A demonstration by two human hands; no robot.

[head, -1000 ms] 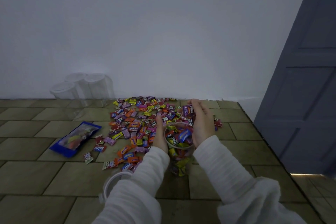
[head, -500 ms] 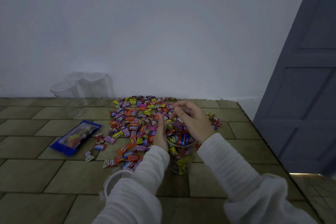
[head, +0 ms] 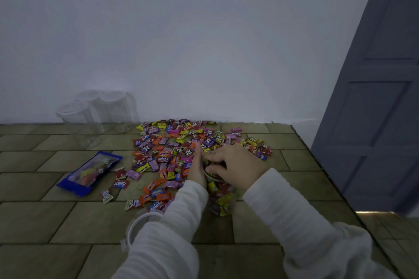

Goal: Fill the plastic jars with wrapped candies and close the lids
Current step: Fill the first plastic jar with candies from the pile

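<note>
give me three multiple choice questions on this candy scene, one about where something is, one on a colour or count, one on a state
1. Where does the blue packet lie?
A. left of the candy pile
B. inside the jar being filled
C. against the door

2. How many empty clear jars stand by the wall?
A. one
B. three
C. six

3. What state is the jar being filled in?
A. lid closed, empty
B. tipped on its side
C. upright, open, holding candies

Answers:
1. A: the packet lies flat on the tiles, left of the pile.
2. B: three lidded jars cluster at the back left.
3. C: candies show through its clear wall, the left hand steadies its side, the right hand is over its mouth, and a loose lid lies nearby.
</note>
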